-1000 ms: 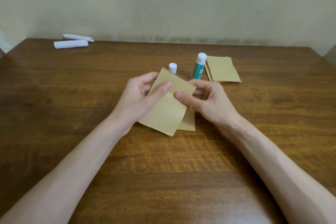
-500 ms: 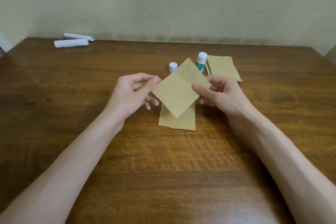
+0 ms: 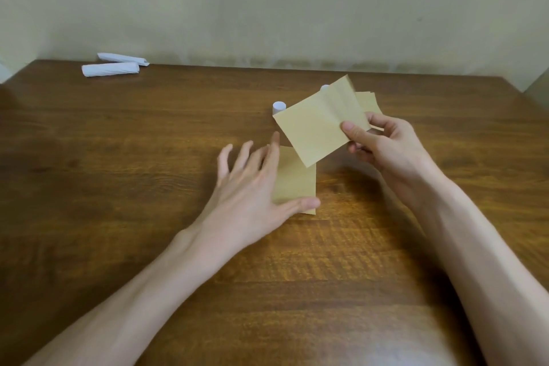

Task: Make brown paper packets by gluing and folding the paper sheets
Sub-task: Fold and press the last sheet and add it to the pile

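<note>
Currently, a wooden table [image 3: 118,158] is seen filling most of the view, set against a plain wall [image 3: 267,9]. The left hand [image 3: 252,187] is spread flat just left of centre, fingers straight and splayed toward 12 o'clock, nothing gripped. Its thumb is laid across the lower edge of a flat brown sheet [image 3: 297,178], which lies on the table at centre. Whether the palm presses on it cannot be told because of motion blur. The right hand [image 3: 386,146] is raised at 2 o'clock from that sheet. A second brown sheet [image 3: 318,125] is pinched at its right edge between thumb and curled fingers, and is held tilted above the table, overlapping the top of the flat sheet. A vertical crease is visible in it. A stack of brown sheets [image 3: 368,101] is partly hidden behind the held sheet, at 1 o'clock. Two white paper rolls [image 3: 111,68] are placed at 10 o'clock near the far edge. A white cap [image 3: 279,106] is stood upright just left of the held sheet. A white tip [image 3: 324,87] is seen at its top edge, the rest being hidden.
</note>
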`<action>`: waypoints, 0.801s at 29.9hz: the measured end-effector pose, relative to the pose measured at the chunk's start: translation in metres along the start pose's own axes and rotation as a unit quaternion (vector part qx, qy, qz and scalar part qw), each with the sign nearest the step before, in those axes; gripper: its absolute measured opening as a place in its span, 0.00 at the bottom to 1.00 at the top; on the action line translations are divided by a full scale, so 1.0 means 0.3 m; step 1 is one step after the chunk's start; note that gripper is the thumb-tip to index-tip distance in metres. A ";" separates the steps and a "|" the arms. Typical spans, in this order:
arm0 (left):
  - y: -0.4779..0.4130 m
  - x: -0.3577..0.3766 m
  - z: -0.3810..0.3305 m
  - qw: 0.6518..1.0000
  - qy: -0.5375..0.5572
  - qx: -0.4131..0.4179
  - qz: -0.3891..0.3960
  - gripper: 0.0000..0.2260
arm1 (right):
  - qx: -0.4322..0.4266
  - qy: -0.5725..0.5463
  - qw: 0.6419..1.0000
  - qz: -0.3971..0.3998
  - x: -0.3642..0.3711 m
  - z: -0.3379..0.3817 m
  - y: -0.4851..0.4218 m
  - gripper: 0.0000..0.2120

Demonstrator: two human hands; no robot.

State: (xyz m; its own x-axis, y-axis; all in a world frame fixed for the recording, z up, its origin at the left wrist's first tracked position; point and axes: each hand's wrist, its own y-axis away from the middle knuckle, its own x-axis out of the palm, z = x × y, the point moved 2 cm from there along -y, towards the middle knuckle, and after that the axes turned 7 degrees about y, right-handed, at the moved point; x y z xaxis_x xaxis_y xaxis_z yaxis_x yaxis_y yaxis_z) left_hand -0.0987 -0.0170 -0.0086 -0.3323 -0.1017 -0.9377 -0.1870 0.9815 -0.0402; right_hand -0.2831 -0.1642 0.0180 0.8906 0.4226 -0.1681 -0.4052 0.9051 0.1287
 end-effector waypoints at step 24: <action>-0.038 -0.158 0.216 0.957 0.283 -0.020 0.057 0.42 | 0.046 0.030 0.997 0.047 0.057 0.006 0.037 0.05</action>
State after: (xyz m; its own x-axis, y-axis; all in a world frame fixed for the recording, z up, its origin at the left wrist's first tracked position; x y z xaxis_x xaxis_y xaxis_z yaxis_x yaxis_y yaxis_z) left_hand -0.0209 -0.0128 0.0140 -0.7982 -0.0769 -0.5975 -0.1511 0.9857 0.0751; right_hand -0.2720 -0.1469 0.0182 0.8347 0.5098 -0.2082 -0.4633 0.8545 0.2349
